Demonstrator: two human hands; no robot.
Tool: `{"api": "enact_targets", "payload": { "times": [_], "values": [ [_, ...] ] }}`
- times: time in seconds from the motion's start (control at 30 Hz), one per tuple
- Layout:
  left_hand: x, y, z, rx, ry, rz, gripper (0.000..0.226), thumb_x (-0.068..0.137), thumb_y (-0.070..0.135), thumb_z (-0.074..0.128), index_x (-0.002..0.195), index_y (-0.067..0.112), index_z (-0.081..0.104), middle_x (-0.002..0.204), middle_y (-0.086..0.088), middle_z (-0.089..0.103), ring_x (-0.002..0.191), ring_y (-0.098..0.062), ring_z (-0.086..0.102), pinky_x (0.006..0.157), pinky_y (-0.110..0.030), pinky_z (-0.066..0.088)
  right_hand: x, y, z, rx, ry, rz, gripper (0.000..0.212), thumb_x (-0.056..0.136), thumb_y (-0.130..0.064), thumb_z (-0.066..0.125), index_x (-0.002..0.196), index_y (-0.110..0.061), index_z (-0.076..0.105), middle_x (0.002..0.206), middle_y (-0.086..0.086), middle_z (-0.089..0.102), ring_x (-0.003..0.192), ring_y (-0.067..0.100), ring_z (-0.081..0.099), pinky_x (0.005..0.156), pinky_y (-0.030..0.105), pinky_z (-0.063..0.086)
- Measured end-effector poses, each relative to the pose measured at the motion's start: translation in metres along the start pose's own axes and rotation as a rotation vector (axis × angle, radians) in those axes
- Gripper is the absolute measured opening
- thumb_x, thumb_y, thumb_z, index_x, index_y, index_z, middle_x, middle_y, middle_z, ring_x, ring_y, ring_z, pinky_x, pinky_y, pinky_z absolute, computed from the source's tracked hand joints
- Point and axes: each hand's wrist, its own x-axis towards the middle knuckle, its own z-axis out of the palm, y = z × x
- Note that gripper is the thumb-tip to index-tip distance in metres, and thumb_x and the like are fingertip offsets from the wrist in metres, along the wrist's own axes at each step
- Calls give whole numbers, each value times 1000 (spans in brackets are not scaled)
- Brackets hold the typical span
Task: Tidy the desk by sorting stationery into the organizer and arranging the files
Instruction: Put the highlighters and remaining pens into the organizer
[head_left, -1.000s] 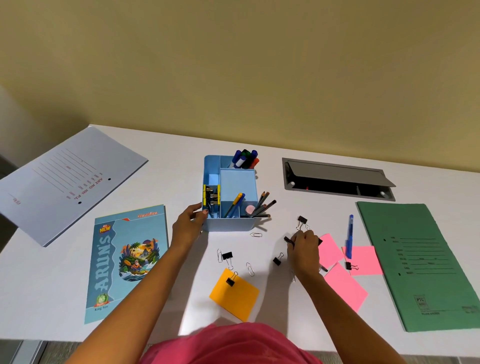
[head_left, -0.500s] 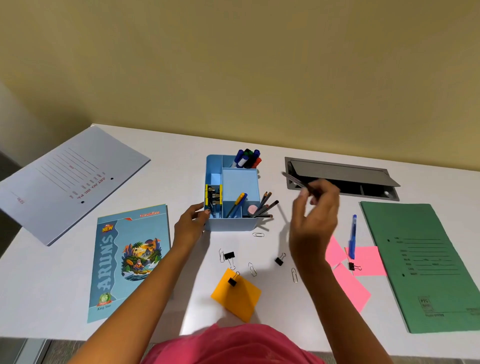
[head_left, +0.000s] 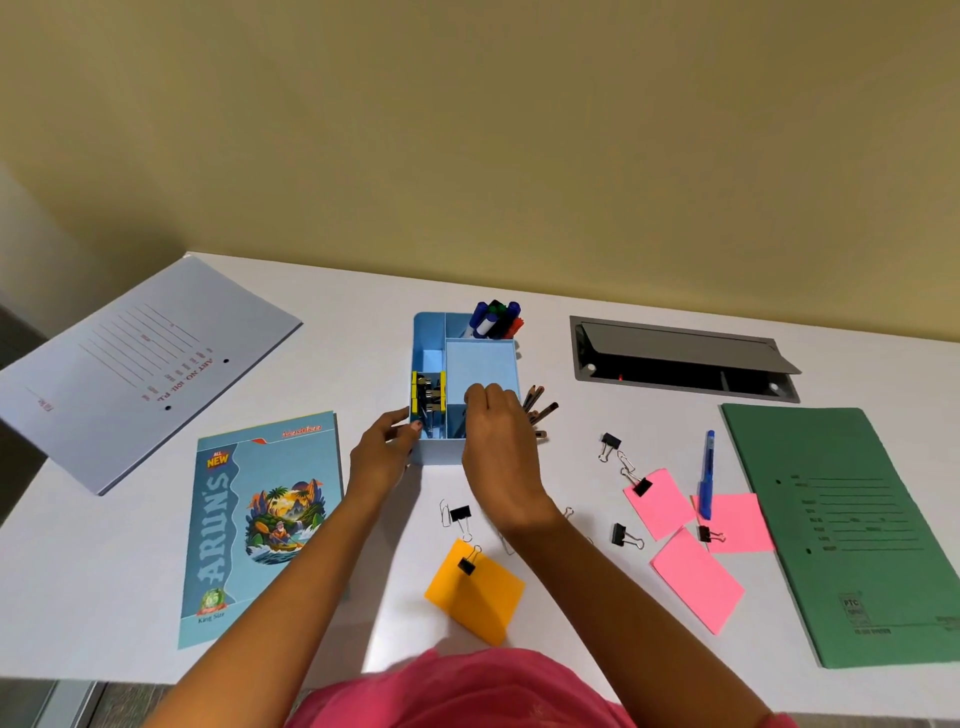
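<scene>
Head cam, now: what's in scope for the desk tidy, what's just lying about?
Job: blue organizer, held by left hand, right hand over it; loose binder clips; blue pen; pink sticky notes; orange sticky note; green file; grey file.
Lying about: Aruns notebook; desk cable hatch.

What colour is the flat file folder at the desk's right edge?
Dark green with black printed lines: the flat card folder, clearest in the head view.

White desk (head_left: 337, 364): blue organizer (head_left: 480, 364), grey file (head_left: 140, 364), green file (head_left: 852, 530), notebook (head_left: 260, 519), pink notes (head_left: 696, 582), orange note (head_left: 478, 597), binder clips (head_left: 621, 535), blue pen (head_left: 705, 483).
</scene>
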Motion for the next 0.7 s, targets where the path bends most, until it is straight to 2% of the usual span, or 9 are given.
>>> {"api": "enact_targets", "payload": {
  "times": [0.1, 0.23, 0.3, 0.37, 0.47, 0.6, 0.7],
  "values": [
    [1, 0, -1, 2, 3, -5, 38, 95, 30, 54, 131, 21, 51, 128, -11, 59, 114, -29, 57, 95, -46, 50, 4, 2, -5, 59, 1, 37, 55, 45, 24, 73, 94, 0, 64, 74, 14, 60, 64, 27, 57, 54, 32, 49],
    [0, 0, -1, -10, -2, -8, 37, 95, 29, 54, 130, 21, 52, 125, -11, 60, 110, -28, 58, 93, -45, 51, 7, 17, -30, 98, 112, 72, 62, 53, 26, 63, 111, 2, 60, 88, 16, 63, 78, 31, 59, 66, 36, 52],
    [0, 0, -1, -21, 0, -7, 36, 95, 28, 54, 130, 21, 52, 123, -10, 60, 108, -27, 59, 92, -44, 52, 7, 36, -39, 102, 164, 134, 56, 64, 24, 58, 114, -1, 59, 95, 14, 62, 86, 29, 56, 74, 31, 45],
    [0, -1, -1, -28, 1, -5, 36, 95, 28, 54, 130, 21, 53, 121, -10, 61, 108, -26, 59, 90, -43, 53, 4, 63, -42, 85, 205, 224, 39, 79, 16, 55, 113, -3, 59, 99, 13, 61, 90, 27, 55, 76, 26, 39],
    [0, -1, 0, -38, 1, -4, 36, 95, 27, 54, 131, 21, 52, 120, -9, 61, 105, -25, 59, 86, -40, 54, -7, 108, -37, 85, 231, 382, 26, 88, 9, 49, 110, -2, 58, 100, 16, 61, 93, 30, 55, 76, 33, 43],
    [0, -2, 1, -34, 4, -2, 37, 95, 28, 54, 131, 20, 52, 123, -12, 60, 110, -28, 58, 89, -42, 53, -30, 169, -20, 27, 128, 585, 35, 82, 17, 53, 114, 4, 57, 104, 27, 60, 96, 41, 56, 77, 43, 48],
    [0, -2, 1, -33, 3, 4, 37, 95, 27, 54, 132, 19, 51, 123, -13, 60, 108, -28, 59, 87, -40, 54, -46, 206, -7, -13, -30, 742, 49, 78, 20, 51, 125, 5, 51, 119, 33, 53, 102, 47, 53, 83, 47, 47]
  ]
}}
